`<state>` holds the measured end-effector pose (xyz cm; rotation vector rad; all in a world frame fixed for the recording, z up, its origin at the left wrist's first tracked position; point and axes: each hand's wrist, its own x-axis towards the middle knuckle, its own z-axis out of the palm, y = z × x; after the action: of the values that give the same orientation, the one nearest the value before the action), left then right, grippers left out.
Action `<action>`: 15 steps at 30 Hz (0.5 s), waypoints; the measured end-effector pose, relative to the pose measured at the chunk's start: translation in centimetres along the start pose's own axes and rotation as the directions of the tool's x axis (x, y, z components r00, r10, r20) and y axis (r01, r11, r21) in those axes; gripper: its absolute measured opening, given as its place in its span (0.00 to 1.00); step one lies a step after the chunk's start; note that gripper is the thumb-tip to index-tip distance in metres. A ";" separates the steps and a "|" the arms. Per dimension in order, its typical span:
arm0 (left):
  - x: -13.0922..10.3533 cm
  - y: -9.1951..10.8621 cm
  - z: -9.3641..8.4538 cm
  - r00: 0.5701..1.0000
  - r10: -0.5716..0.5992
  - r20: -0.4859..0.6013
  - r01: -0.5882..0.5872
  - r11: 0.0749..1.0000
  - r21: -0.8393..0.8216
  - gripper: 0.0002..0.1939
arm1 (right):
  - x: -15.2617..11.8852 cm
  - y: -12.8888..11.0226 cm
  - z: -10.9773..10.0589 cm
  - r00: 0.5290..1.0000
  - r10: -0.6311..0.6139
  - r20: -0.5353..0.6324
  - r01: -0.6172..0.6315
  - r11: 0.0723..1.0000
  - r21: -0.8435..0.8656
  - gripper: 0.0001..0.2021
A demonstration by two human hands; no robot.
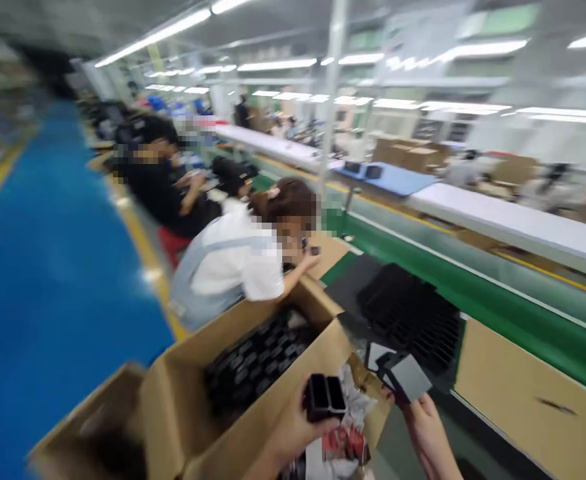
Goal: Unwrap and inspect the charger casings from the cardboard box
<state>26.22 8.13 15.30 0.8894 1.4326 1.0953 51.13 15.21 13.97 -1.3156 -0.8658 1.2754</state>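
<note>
The black twin-opening piece (325,399) was in your left hand (297,423), above the near side of the large open carton (273,390). That hand was clamped on the piece, thumb and fingers about its lower part; the grip probably sat low so that both openings faced up, uncovered. Your right hand (425,420) was closed on a flat grey-faced plate (411,378) with dark edging, held tilted by its lower edge, which left its broad face bare to your eye. A second pale plate (379,355) showed just beyond it; whether you held that one too, I could not tell. Your two hands were apart, with crumpled wrapping (355,400) and a red packet (345,443) lying between and below them.

Inside the carton lay many small black parts (257,360), likely set there to be within easy reach of your left side. Beyond your right hand, rows of black parts (413,313) rested on a dark sheet, which perhaps shielded them from the green surface (477,287). A flat cardboard sheet (523,387) lay to their right. Past the carton, a co-worker in a white top (263,270) bent over a small dark object (314,251), held close.
</note>
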 end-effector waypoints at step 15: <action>-5.3 -3.7 -3.5 0.955 -0.118 -0.272 0.038 0.958 -0.284 0.46 | -0.7 1.3 6.2 0.868 0.167 0.467 0.050 0.908 -0.417 0.13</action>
<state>23.74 1.50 13.40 0.4830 1.4871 1.3658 44.81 15.50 13.68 -1.3644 -1.5423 1.5697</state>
